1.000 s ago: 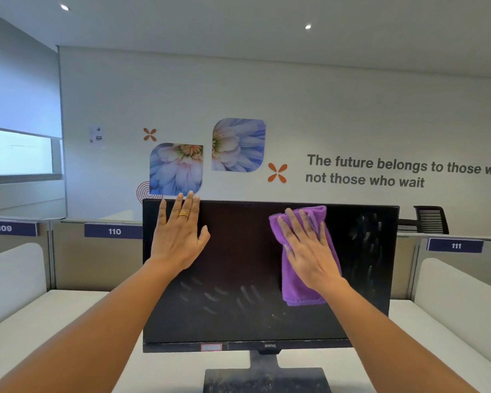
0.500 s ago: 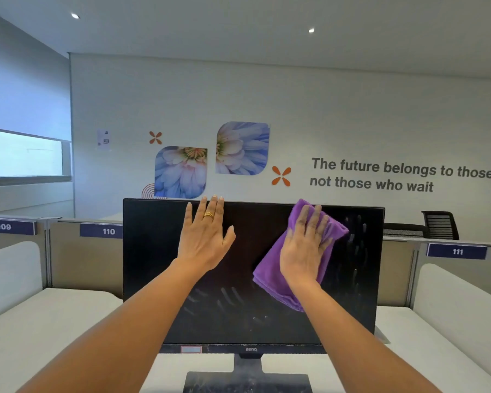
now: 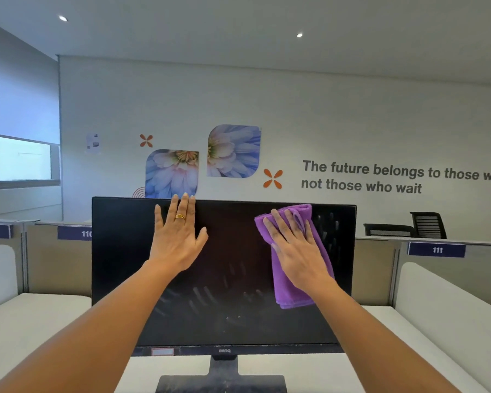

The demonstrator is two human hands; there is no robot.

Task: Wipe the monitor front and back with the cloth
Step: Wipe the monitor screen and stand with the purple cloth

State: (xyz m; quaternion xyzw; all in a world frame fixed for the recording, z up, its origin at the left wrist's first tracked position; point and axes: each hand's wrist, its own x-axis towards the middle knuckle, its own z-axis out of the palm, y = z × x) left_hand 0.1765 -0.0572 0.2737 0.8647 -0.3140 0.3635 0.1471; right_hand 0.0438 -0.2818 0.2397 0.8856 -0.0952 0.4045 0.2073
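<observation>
So the monitor (image 3: pixel 224 275) stood upright on the white surface (image 3: pixel 37 321) right in front of the person, screen facing them, its long axis running straight across from 9 to 3 o'clock. The right hand (image 3: pixel 296 252) was flat on the glass with fingers spread, pinning the purple cloth (image 3: pixel 291 293) against the upper right part of the screen — no pinch or fist, just an open palm pressing the cloth down. The cloth was folded and hung lengthwise, top edge just at the monitor's top bezel, bottom end trailing below the wrist toward 6 o'clock.

The left hand (image 3: pixel 177 239) held nothing. It lay open and flat on the upper middle of the screen, fingertips touching the top edge, a ring on one finger — looked to me like it was only there to brace the panel.

What the next stroke hinged on, I'd say: the smudges. Finger-shaped marks showed at about 2 o'clock from the cloth hand, near the right edge, and a bigger patch sat across the lower middle of the screen, roughly 7 o'clock from the cloth. The right hand was clearly nearer both, so a sweep down and left along the long axis seemed the natural call.

My read was that the front was only partly wiped, and the back wasn't visible from here at all.
</observation>
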